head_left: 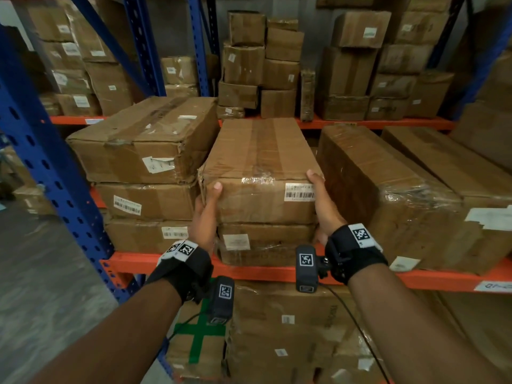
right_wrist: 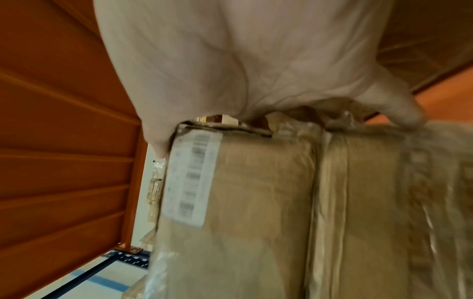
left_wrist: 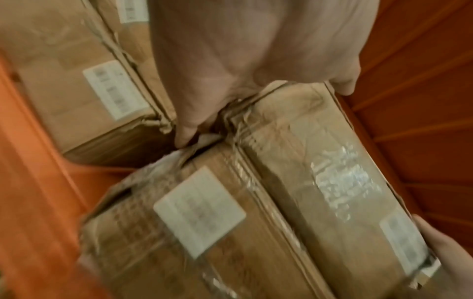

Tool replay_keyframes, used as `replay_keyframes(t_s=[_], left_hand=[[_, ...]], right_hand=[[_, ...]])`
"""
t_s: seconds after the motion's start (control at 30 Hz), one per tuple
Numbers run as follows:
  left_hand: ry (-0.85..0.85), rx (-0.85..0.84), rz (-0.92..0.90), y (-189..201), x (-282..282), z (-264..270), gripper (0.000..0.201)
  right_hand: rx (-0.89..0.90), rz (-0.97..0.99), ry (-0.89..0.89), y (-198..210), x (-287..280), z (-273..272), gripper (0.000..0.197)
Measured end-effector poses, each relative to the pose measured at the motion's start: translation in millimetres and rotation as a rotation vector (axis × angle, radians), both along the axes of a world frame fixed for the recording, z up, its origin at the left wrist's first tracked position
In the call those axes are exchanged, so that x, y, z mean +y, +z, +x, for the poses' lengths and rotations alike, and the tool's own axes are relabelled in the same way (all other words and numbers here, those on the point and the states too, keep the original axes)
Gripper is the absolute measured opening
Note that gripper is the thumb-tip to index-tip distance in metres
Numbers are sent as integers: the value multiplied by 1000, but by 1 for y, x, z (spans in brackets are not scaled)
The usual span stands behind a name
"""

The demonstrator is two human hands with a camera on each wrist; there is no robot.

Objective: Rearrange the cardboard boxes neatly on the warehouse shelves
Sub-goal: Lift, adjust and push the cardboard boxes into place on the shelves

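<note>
A long taped cardboard box (head_left: 260, 162) with a barcode label lies lengthwise on top of a second box (head_left: 266, 242) on the orange shelf (head_left: 279, 273). My left hand (head_left: 207, 212) grips its front left corner, thumb on the front face. My right hand (head_left: 324, 206) grips the front right corner, thumb up at the top edge. In the left wrist view the left hand (left_wrist: 243, 60) reaches along the side of the box (left_wrist: 330, 172). In the right wrist view the right hand (right_wrist: 256, 60) clasps the labelled end of the box (right_wrist: 243, 202). The fingers behind the box are hidden.
A stack of three boxes (head_left: 144, 151) stands close on the left. A plastic-wrapped box (head_left: 382, 189) lies close on the right. A blue upright (head_left: 47, 151) frames the left side. More boxes fill the back shelf (head_left: 277, 65) and the level below (head_left: 277, 328).
</note>
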State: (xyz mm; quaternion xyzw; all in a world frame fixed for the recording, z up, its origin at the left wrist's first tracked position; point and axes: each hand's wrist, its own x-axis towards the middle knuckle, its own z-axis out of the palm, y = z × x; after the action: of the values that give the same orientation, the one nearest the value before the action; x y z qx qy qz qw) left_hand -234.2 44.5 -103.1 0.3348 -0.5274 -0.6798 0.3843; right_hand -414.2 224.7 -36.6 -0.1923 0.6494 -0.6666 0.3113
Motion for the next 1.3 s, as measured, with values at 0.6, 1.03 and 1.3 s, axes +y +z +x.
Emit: replay_keyframes(t_s=[0.6,1.03,1.3], left_hand=[[299,28,77,-24,-46,-14,112],[274,-80,-509,65,160,-46,26],[-34,-174,-436,34,209,-83,13]], right_hand=[[98,48,16,4,11,-12,78],[509,7,-87,-20,144,-15,13],[412,113,-332,-46,256,-51,30]])
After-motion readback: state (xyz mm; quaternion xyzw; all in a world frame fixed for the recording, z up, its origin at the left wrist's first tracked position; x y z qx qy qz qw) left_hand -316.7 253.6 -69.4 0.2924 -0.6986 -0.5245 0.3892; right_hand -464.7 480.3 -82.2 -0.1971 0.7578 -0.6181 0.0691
